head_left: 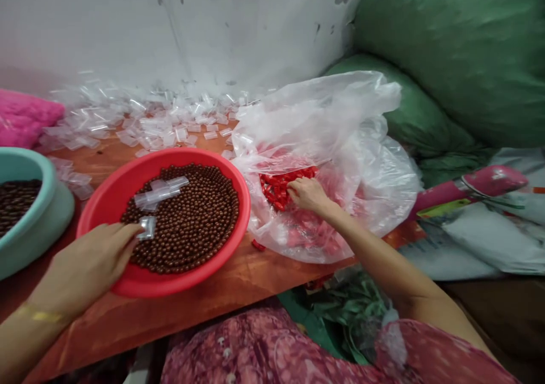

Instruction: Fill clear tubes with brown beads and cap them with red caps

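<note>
Glossy red pieces (279, 188) in crinkled clear bag (340, 140) under curled right hand (307, 195), centre frame; left hand (91, 262) pinching small clear packet (147, 228) over round brown beads (191, 219), orange tabletop (238, 282), whitewashed wall (170, 26).

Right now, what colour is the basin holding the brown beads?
Red basin, clearest in the head view.

A teal bowl (51, 202) stands at the left edge of the wooden table (238, 282) and holds dark brown beads (17, 199). A pink fluffy item (25, 117) lies behind the teal bowl. Small clear plastic bags (149, 120) are heaped along the white wall (191, 26) at the back of the table. Two large green sacks (460, 54) are stacked at the right. A pink tool (472, 185) rests on white sacks (489, 242) below them. Green plastic scraps (344, 310) lie under the table edge.
</note>
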A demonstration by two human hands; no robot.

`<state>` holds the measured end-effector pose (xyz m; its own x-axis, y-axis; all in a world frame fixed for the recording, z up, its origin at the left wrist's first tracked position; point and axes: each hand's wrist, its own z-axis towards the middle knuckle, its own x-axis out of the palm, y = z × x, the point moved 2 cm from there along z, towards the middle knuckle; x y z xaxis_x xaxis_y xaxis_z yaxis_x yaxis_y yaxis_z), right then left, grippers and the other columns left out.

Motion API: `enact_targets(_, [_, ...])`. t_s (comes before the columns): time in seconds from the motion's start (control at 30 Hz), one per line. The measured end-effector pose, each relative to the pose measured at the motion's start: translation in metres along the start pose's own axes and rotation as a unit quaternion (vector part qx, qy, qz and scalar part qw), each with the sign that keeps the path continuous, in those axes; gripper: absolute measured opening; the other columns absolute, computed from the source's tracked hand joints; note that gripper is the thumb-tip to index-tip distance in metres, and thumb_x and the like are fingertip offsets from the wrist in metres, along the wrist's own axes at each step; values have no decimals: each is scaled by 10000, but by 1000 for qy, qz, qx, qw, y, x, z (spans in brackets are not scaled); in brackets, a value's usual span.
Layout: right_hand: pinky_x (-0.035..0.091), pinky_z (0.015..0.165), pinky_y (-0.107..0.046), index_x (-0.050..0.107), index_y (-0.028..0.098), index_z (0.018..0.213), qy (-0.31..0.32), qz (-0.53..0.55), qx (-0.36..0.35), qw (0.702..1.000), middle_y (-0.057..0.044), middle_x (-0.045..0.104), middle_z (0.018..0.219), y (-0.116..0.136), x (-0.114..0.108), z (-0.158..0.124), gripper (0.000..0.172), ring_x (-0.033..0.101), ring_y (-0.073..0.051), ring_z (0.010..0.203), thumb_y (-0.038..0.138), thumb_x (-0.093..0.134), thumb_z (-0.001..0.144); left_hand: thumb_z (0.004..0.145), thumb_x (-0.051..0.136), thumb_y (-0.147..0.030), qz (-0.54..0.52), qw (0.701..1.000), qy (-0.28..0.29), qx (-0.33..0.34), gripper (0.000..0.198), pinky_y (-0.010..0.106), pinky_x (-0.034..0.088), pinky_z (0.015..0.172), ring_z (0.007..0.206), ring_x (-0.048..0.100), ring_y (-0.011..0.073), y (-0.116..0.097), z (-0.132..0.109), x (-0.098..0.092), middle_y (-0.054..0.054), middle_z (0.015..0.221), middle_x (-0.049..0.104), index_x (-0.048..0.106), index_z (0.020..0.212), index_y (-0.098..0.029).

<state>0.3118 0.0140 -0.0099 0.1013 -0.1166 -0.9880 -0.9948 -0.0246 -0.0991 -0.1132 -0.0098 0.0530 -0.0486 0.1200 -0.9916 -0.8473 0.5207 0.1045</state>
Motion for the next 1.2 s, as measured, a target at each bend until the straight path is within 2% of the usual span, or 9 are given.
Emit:
enact_targets(0.13, [407,657,-294,630,144,978,58,12,16,998,-138,687,982,24,13,-1,307,640,-254,882,333,421,856,859,358,-134,79,985,153,3,275,242,477,686,803,640,157,-7,39,6,44,885,696,614,949,-184])
enact_targets(0.23, [398,595,-294,603,124,997,82,14,13,996,-171,681,976,36,22,-4,297,654,-269,858,284,400,850,824,398,-119,106,968,228,-8,266,201,437,594,750,649,160,-8,53,6,54,853,706,638,915,-189])
enact_targets(0.3, [392,586,-297,591,124,995,86,11,17,996,-179,682,955,38,26,-5,288,657,-275,847,268,394,842,823,413,-137,108,963,248,-20,251,207,427,576,749,652,177,-4,56,6,75,837,704,648,901,-181])
enact_targets(0.5, [374,572,-297,581,148,879,49,53,66,995,-143,678,807,30,38,-12,273,632,-242,729,273,341,846,858,399,-162,138,969,205,18,250,257,441,632,799,635,199,11,59,14,109,870,672,639,930,-167])
enact_targets(0.67, [367,584,-288,588,145,845,7,48,64,997,-133,655,791,36,48,-21,250,607,-227,751,247,360,841,857,427,-146,141,949,211,188,236,269,431,660,858,610,192,15,66,31,98,968,643,632,959,-206])
enact_targets(0.77, [360,594,-285,595,141,865,-5,31,68,997,-136,654,808,39,50,-23,263,602,-231,782,245,354,848,875,398,-144,133,938,217,234,241,277,431,695,830,614,181,13,71,40,95,914,662,620,966,-169])
enact_targets(0.93, [352,601,-280,594,149,856,-18,37,54,998,-127,647,785,39,50,-23,270,591,-224,767,253,345,856,858,371,-107,124,937,231,233,248,316,447,710,819,633,223,-15,81,50,150,866,675,614,895,-78])
enact_targets(1.07, [357,613,-283,591,149,821,-39,58,52,996,-129,638,763,37,53,-23,268,580,-222,743,259,348,849,830,380,-69,31,960,232,151,244,359,470,745,889,637,272,-54,102,54,213,894,664,614,896,-39])
enact_targets(1.2, [360,614,-294,571,161,762,-93,117,37,988,-118,617,716,32,61,-22,262,557,-217,693,280,346,825,825,423,-92,-69,965,232,97,221,383,480,797,954,629,294,-89,129,59,208,952,662,612,933,-53])
